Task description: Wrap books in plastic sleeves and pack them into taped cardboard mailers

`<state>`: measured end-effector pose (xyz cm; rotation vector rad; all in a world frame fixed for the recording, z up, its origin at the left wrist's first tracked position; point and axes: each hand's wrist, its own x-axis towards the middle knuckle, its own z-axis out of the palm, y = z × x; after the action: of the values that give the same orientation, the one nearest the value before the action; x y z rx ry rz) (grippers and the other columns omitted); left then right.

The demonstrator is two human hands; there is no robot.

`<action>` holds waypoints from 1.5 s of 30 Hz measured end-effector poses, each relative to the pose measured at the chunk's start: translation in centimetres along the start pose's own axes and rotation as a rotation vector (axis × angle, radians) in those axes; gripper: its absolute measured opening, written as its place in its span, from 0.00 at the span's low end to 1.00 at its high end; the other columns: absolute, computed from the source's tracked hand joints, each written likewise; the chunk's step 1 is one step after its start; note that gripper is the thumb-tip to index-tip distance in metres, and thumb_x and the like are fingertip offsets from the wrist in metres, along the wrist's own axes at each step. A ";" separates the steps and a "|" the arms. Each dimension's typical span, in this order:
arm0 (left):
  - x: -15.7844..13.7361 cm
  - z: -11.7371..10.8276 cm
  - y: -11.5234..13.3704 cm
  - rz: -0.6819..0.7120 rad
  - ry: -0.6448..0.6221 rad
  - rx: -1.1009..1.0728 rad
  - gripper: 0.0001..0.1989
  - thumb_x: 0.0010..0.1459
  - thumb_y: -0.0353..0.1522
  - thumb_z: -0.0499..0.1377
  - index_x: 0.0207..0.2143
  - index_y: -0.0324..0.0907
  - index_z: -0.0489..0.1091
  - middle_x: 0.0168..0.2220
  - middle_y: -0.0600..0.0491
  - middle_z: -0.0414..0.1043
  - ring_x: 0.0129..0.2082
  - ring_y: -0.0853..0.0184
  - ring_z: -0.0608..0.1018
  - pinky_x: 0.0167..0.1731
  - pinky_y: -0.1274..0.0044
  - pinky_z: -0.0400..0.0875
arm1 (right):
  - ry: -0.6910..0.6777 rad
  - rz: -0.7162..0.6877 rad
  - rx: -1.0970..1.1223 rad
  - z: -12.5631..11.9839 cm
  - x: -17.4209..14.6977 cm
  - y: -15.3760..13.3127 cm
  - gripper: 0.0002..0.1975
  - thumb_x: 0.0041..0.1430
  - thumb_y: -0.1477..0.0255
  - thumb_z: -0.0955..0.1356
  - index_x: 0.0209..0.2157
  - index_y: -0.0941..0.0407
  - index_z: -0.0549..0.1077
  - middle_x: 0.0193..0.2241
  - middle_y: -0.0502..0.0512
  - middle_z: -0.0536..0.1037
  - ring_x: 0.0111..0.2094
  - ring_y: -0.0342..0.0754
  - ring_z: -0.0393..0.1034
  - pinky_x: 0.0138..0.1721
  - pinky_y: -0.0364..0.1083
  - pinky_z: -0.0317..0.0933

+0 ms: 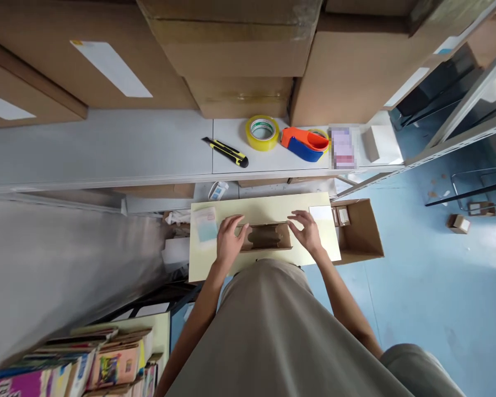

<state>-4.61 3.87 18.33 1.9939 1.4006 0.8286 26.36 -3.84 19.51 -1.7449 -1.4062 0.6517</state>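
Note:
A small brown cardboard box [285, 237] lies on the pale yellow tabletop [264, 206], its top open and a shaped cardboard insert [263, 237] inside. At its left end is my left hand [230, 240], fingers curved forward and thumb apart, overlapping the box's edge. My right hand [307, 232] is by the right end, with thumb and fingers spread and nothing between them. Whether either hand's fingertips touch the cardboard I cannot tell. A printed sheet or packet [206, 224] lies left of my left hand, and a white paper [321, 213] lies beyond my right hand.
On the shelf [149, 146] ahead are a utility knife [226, 152], a roll of yellow tape [262, 133], an orange and blue tape dispenser [305, 144] and a white box [382, 144]. Large cartons [248, 49] stand behind. An open carton [359, 231] is at right; books [116, 366] lower left.

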 end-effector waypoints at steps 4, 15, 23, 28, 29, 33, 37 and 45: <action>6.5 -0.1 6.2 0.202 0.017 -0.075 0.15 0.83 0.41 0.59 0.62 0.53 0.83 0.60 0.45 0.86 0.63 0.50 0.87 0.69 0.54 0.83 | 0.115 -0.201 -0.205 -4.7 8.2 -4.9 0.19 0.82 0.54 0.69 0.65 0.42 0.85 0.69 0.63 0.81 0.71 0.72 0.76 0.76 0.76 0.69; 10.6 2.2 15.4 0.382 -0.027 -0.242 0.14 0.83 0.37 0.58 0.59 0.49 0.84 0.58 0.45 0.87 0.62 0.53 0.87 0.69 0.58 0.83 | 0.080 -0.133 -0.404 -5.5 23.5 -2.9 0.24 0.78 0.61 0.71 0.67 0.60 0.75 0.62 0.80 0.84 0.73 0.82 0.74 0.79 0.87 0.55; -0.8 3.3 10.9 0.006 -0.018 -0.568 0.15 0.81 0.46 0.64 0.58 0.47 0.79 0.54 0.45 0.88 0.54 0.58 0.90 0.59 0.65 0.88 | -0.051 0.028 0.017 -4.1 6.2 -5.2 0.32 0.75 0.38 0.72 0.61 0.49 0.75 0.54 0.66 0.87 0.60 0.68 0.84 0.67 0.68 0.78; -6.0 2.5 9.8 -0.110 0.102 -0.648 0.21 0.73 0.53 0.73 0.52 0.47 0.79 0.46 0.49 0.87 0.44 0.62 0.89 0.50 0.70 0.87 | -0.262 0.253 0.603 0.5 -3.5 -8.1 0.36 0.62 0.36 0.82 0.54 0.49 0.75 0.51 0.58 0.89 0.54 0.58 0.85 0.63 0.59 0.81; -6.7 2.1 9.6 -0.120 0.110 -0.649 0.21 0.73 0.52 0.74 0.50 0.46 0.79 0.45 0.50 0.86 0.43 0.63 0.89 0.49 0.71 0.87 | -0.277 0.284 0.649 1.3 -4.5 -8.5 0.37 0.60 0.37 0.83 0.54 0.49 0.76 0.51 0.58 0.89 0.54 0.58 0.85 0.63 0.58 0.81; -9.0 0.4 8.7 -0.156 0.058 -0.656 0.21 0.74 0.54 0.72 0.49 0.46 0.81 0.46 0.49 0.87 0.44 0.62 0.88 0.50 0.69 0.86 | -0.350 0.324 0.648 3.2 -6.5 -9.8 0.37 0.60 0.36 0.82 0.53 0.49 0.77 0.50 0.56 0.89 0.55 0.59 0.84 0.63 0.60 0.81; -10.8 -1.0 7.9 -0.152 -0.015 -0.619 0.19 0.76 0.52 0.70 0.50 0.47 0.82 0.48 0.48 0.87 0.46 0.59 0.87 0.51 0.67 0.85 | -0.367 0.310 0.475 3.8 -7.3 -10.4 0.36 0.65 0.31 0.77 0.50 0.50 0.77 0.45 0.56 0.86 0.48 0.58 0.82 0.58 0.60 0.82; -8.6 -4.9 3.8 -0.326 -0.090 -0.845 0.33 0.67 0.59 0.73 0.59 0.43 0.83 0.55 0.43 0.87 0.51 0.56 0.87 0.53 0.66 0.84 | -0.570 0.266 0.115 3.0 -8.1 -11.0 0.40 0.63 0.29 0.76 0.54 0.49 0.73 0.45 0.59 0.84 0.43 0.59 0.80 0.49 0.61 0.79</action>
<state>-8.29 -4.97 22.88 1.1115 1.0275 0.9506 15.78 -10.02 26.28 -1.7416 -1.4684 1.4330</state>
